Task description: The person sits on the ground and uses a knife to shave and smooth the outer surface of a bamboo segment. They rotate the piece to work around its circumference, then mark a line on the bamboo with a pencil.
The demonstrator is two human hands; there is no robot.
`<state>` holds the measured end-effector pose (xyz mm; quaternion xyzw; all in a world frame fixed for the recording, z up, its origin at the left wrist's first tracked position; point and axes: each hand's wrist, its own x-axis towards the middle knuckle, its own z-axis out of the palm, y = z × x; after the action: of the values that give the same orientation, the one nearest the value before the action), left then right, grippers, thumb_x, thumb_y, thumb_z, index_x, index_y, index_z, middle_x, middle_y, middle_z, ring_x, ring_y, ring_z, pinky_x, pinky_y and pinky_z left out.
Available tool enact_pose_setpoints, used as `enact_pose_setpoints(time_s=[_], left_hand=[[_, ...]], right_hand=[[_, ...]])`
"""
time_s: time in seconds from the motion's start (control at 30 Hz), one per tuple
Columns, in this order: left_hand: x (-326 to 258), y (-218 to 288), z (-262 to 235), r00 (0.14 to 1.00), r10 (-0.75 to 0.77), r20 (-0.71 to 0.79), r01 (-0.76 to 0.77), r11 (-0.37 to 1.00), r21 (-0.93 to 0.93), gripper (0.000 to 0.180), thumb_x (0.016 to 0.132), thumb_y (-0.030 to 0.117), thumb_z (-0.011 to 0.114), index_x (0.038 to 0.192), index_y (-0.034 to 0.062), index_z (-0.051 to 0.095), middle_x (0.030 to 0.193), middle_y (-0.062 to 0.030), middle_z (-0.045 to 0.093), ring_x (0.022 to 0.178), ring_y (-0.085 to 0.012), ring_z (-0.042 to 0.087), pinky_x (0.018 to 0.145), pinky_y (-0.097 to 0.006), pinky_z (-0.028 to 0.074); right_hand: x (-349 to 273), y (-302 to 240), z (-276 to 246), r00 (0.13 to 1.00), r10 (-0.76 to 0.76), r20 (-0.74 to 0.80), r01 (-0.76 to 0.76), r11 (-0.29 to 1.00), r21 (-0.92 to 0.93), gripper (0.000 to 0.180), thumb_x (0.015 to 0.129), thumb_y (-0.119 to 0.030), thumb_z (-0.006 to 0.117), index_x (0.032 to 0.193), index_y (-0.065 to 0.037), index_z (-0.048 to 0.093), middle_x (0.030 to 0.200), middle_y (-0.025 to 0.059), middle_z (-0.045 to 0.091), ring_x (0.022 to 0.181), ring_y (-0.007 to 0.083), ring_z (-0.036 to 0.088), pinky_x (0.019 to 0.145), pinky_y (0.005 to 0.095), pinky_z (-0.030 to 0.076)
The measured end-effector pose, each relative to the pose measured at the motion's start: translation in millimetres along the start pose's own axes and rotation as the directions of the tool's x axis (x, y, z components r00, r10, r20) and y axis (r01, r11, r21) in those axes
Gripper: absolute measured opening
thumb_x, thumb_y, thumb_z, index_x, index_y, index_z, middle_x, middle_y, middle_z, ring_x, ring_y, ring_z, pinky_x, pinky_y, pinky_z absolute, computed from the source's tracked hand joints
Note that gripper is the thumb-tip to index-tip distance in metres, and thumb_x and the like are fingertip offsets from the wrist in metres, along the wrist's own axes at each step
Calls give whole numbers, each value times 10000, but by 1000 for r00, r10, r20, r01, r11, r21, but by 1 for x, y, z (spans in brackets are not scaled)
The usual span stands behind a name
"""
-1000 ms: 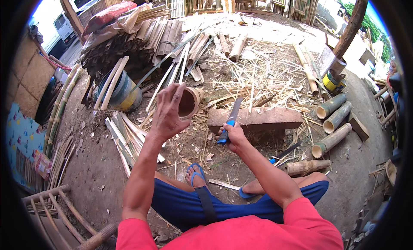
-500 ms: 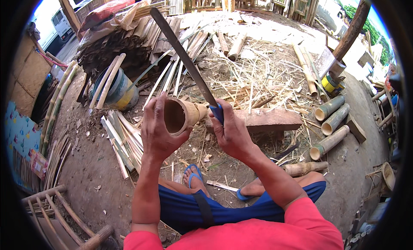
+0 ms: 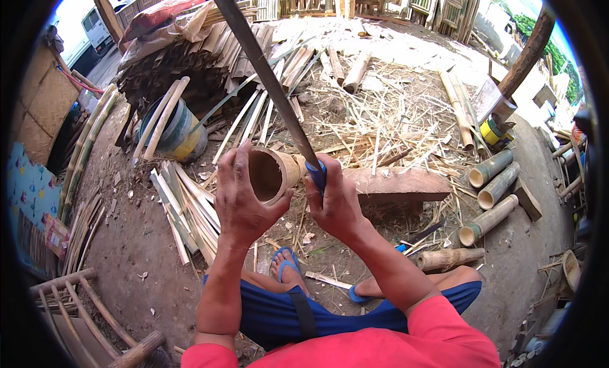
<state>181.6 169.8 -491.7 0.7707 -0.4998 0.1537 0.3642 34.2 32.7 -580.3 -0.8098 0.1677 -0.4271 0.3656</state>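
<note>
The bamboo tube is gripped in the left hand, held up at chest height over the wooden block, its open mouth turned toward the camera. The fingers wrap the near wall from the left, and the thumb presses under the rim on the right. As far as can be seen the tube is whole: the rim shows no split and no strip has come off it, so the cutting of this piece looks not yet begun.

Just right of those fingers, the right hand is closed tight round the blue handle of a long knife. The blade rises from the fist up and to the left, past the tube's far end, raised well clear of the rim. I judge this to be the poised moment before a blow, with the splitting itself left to do.

Below and left of the left hand lies a heap of pale bamboo slats, which suggests that other pieces are already split. Well to the right of the knife hand, several short uncut bamboo lengths lie together on the ground, so more work appears to wait. Shavings litter the ground beyond the block.
</note>
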Motion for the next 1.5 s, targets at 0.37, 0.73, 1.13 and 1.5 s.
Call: enact_pose_setpoints(time_s=[0.37,0.73,1.13,1.5], left_hand=[[-2,-10,-2,1000,4,-1,-4,999,-34,1051,655,327,911,1541,77,404,1376,-195,471,1247,-393,558,1010,-487,524],[-4,-14,-5,1000,9,-24,-9,1000,-18,1053,652,296,912,1543,74,395,1351,-191,484,1240,-390,556,1019,-490,515],[-10,-12,-13,999,-14,47,16,999,-38,1033,631,296,910,1520,83,427,1353,-169,492,1242,-376,559,1037,-480,513],[-12,-48,-25,997,-43,63,45,998,-31,1061,630,253,901,1547,91,392,1430,-170,459,1312,-381,526,1102,-487,479]], right_hand=[[5,-2,-1,987,100,127,-91,993,-74,340,1027,-217,602,1261,-42,428,820,298,684,777,516,682,661,600,536],[9,0,13,922,299,245,-202,913,-354,325,1022,-191,603,1256,-32,442,885,290,699,834,514,691,722,611,521],[-25,63,18,622,704,342,-432,673,-600,354,1033,-255,582,1264,-23,448,951,334,707,894,536,689,774,631,535],[-25,100,36,530,810,250,-498,536,-682,386,969,-148,579,1299,6,451,1071,320,717,963,511,713,850,610,556]])
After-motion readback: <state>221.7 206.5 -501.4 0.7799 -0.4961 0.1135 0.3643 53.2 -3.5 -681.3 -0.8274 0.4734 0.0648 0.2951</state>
